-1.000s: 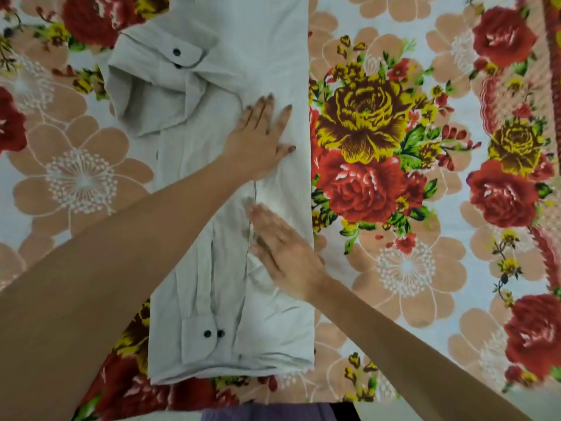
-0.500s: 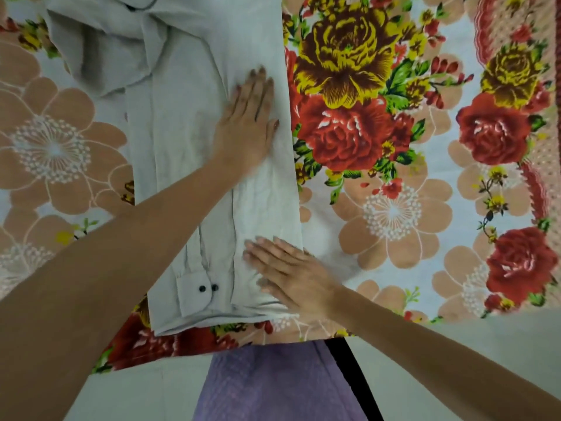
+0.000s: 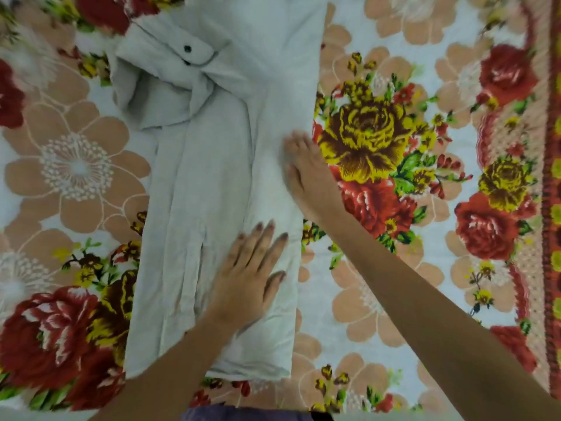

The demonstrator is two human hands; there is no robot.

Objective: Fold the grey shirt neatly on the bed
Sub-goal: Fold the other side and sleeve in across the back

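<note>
At far left, bunched cloth (image 3: 158,95): a loose heap belonging to the grey shirt (image 3: 212,183). One dark button (image 3: 188,48) sits on a flap, and whether that flap is cuff or collar is hard to tell. A second dark spot just below it is half tucked under.
Far end of shirt: cut off by the top of the view.
Near left corner of shirt: hidden under the left forearm (image 3: 170,369).
Shirt's place: on the bed (image 3: 76,177), left of middle, lying as one long strip from near to far.
Shirt's look: pale grey with the sides turned in, and lengthwise folds and fine creases run down it. Its right edge is straight and the near hem a little uneven.
Near middle, left hand (image 3: 252,275): slightly blurred, palm down on the near right part of the strip. Its grip is wide open, with fingers straight and spread toward the far side, holding nothing.
Right of it and farther, right hand (image 3: 306,174): lies on the strip's right edge, partly over the sheet. The fingertips are badly blurred, but the fingers look stretched out flat on the cloth, with no grip taken.
Bed's right side: flowered sheet with red and yellow roses, and a patterned border at far right.
Near edge: purple cloth (image 3: 239,413), mostly cut off.
</note>
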